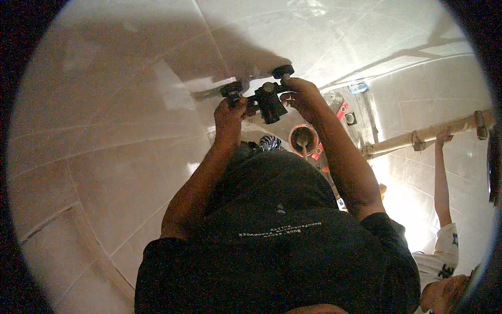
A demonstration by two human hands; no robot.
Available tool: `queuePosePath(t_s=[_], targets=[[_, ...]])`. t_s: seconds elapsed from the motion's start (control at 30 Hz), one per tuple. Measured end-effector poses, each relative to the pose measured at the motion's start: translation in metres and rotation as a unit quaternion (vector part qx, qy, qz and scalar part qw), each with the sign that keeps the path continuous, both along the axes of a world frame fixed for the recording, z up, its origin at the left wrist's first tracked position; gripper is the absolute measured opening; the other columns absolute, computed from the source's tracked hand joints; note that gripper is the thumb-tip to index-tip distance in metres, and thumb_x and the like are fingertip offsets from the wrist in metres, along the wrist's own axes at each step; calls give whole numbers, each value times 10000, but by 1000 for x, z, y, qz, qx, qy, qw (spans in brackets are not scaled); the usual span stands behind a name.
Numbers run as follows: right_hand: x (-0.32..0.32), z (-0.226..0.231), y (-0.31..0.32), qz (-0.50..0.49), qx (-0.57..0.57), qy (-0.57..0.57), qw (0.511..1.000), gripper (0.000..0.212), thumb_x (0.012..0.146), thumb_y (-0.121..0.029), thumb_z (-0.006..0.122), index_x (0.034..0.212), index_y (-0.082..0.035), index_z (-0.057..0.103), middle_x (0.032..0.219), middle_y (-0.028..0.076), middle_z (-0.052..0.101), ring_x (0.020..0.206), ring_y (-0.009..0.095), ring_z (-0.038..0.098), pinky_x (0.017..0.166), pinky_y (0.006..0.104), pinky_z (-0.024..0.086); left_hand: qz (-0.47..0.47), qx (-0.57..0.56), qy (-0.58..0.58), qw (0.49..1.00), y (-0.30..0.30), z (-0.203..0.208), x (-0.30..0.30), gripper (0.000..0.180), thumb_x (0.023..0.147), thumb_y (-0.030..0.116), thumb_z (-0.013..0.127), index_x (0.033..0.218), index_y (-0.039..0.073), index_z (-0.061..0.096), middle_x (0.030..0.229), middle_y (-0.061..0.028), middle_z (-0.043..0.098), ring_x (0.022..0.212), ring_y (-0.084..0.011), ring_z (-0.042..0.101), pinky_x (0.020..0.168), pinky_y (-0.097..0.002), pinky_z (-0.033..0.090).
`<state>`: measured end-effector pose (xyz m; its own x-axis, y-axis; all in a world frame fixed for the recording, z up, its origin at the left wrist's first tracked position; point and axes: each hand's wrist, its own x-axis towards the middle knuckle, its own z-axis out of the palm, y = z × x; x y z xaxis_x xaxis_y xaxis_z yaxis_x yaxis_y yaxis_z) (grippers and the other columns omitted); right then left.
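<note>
My left hand [229,121] and my right hand [305,99] are stretched out in front of me, closed on the two sides of a black tool [270,102]. It has a boxy middle part and a dark round pad at each end, much like a suction-cup tile tool. The left pad is beside my left fingers and the right pad beyond my right fingertips. Both pads are close to the light tiled wall [240,31]; whether they touch it I cannot tell. My right thumb and fingers are near the boxy part.
Below my right forearm stands an orange-rimmed bucket [291,135] with a handled tool in it. Red bar-shaped tools [342,110] lie on the floor nearby. On the right, another person's hand [444,136] touches a long pole [429,134] with bindings round it. Bright light falls behind that arm.
</note>
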<state>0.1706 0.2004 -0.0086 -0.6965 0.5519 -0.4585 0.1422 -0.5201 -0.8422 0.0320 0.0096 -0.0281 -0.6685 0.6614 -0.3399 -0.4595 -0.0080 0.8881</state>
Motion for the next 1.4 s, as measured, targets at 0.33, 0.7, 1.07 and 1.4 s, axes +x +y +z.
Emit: queuePosePath(t_s=[0.33,0.7,1.07,1.4], targets=[[7,-31,16,91,134,-16,987,276,1019,-194,567,1047,58,678,852,157,710,730,185,703,638,326,562,-39,-16,-13,999,-6,-2,-9,270,962,176,666,1084,-39,558,1007,-156,665,911,-285,715,841,-416,609],[-6,4,4,50,139,-104,983,301,980,-252,620,952,43,674,661,42,571,546,127,488,541,302,402,-86,-58,19,994,-5,3,-4,282,951,95,657,1169,-34,532,1076,-181,671,931,-304,714,853,-434,620],[39,-24,-17,36,85,-32,995,347,1029,-200,550,1279,36,594,1065,125,687,873,186,662,725,314,535,-24,-51,-50,997,-20,0,30,720,889,46,728,1453,61,282,1270,-227,578,1059,-317,680,861,-435,620],[100,-28,-41,-54,111,4,992,305,1033,-170,548,1288,-5,581,1072,106,666,925,196,664,810,321,559,-71,-25,-8,997,-7,54,63,545,1006,331,591,1445,124,343,1244,-159,586,1031,-269,669,808,-415,602]])
